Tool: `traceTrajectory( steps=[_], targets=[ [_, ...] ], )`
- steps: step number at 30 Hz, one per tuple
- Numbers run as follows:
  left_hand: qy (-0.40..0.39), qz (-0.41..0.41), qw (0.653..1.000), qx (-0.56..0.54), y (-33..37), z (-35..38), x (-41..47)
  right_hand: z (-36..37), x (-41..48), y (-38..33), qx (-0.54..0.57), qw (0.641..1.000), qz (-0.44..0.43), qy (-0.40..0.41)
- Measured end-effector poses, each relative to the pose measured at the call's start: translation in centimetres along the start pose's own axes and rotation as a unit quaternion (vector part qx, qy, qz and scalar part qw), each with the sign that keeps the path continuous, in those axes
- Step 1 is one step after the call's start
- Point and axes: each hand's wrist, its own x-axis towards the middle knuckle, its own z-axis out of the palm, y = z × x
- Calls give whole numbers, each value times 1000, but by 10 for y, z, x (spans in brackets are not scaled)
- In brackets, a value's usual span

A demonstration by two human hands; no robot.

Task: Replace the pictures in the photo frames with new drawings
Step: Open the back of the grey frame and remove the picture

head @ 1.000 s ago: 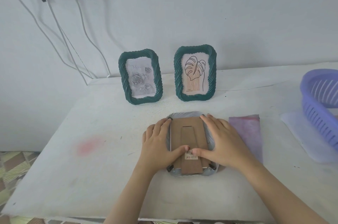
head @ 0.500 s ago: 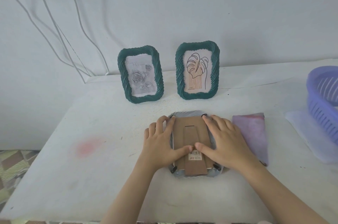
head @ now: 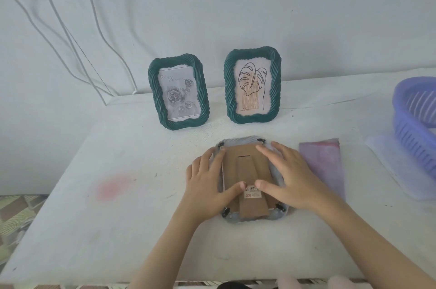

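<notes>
A grey photo frame (head: 243, 141) lies face down on the white table, its brown cardboard back (head: 245, 166) and folded stand facing up. My left hand (head: 207, 182) rests flat on its left side, thumb by the barcode sticker. My right hand (head: 287, 178) presses on the right side, its thumb meeting the left thumb. Two green frames stand upright behind: one with a grey rose picture (head: 178, 92), one with a leaf line drawing (head: 252, 84). A purple-pink sheet (head: 323, 163) lies just right of the grey frame.
A purple plastic basket (head: 415, 114) sits at the table's right edge on a translucent sheet (head: 396, 166). White cables (head: 70, 36) hang down the wall at the back left. A faint pink stain (head: 113, 186) marks the table's left part.
Both hands have stayed on the frame back with only slight shifts of the fingers. The view has tilted a little.
</notes>
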Motion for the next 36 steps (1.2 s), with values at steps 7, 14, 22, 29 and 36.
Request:
traceTrajectory(
  steps=[7, 14, 22, 29, 36],
  targets=[
    [35, 63, 991, -109, -11, -5, -50, 9, -68, 13, 55, 995, -70, 51],
    [38, 29, 985, -166, -12, 6, -63, 25, -78, 22, 96, 987, -69, 112],
    [55, -8, 976, -209, -2, 5, -73, 30, -75, 22, 103, 985, -74, 121],
    [47, -6, 977, -208, -4, 7, -71, 30, -75, 19, 100, 989, -54, 95],
    [43, 9, 979, -197, -3, 7, -71, 30, -78, 16, 95, 990, -58, 89]
  ],
)
